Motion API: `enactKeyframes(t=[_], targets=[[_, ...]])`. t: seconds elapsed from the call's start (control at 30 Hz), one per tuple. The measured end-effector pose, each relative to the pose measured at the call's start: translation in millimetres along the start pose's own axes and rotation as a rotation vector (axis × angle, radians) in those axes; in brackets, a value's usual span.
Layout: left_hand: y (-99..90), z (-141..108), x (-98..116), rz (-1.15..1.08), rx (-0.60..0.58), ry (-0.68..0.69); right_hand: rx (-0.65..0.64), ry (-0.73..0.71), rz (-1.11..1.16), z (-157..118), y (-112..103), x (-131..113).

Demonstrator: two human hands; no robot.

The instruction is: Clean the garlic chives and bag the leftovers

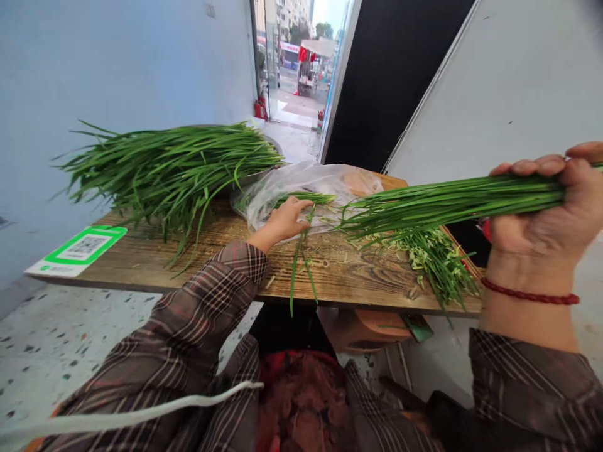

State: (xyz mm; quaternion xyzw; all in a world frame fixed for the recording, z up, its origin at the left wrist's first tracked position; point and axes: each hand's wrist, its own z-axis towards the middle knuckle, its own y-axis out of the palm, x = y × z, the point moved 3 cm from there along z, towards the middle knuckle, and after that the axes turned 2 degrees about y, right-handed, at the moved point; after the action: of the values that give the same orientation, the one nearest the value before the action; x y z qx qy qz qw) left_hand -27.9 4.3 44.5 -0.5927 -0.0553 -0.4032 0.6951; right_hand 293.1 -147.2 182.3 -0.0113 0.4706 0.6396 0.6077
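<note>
My right hand (537,238), raised at the right, is closed around a bunch of garlic chives (452,201). The bunch lies nearly level, its loose leaf ends pointing left over the table. Lower and near the middle, my left hand (285,220) has thumb and fingers closed on a few loose chive leaves (301,263), which hang toward the table's front edge. Just beyond that hand, more chives (311,198) lie in a clear plastic bag (348,179). A big heap of chives (179,163) rests at the left, its leaves drooping onto the wood.
The wooden table (235,257) crosses in front of me. Trimmed chive scraps (428,254) are piled at its right end. A QR code card (78,251) lies at the left corner. A red tub (301,395) stands between my knees. Beyond is a glass door (301,69).
</note>
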Motion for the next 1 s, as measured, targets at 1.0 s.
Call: enactKeyframes(t=[1.0], targets=[[-0.5, -20.5, 57.0, -0.142, -0.116, 0.282, 0.32, 0.265, 0.33, 7.4, 10.0, 31.2]])
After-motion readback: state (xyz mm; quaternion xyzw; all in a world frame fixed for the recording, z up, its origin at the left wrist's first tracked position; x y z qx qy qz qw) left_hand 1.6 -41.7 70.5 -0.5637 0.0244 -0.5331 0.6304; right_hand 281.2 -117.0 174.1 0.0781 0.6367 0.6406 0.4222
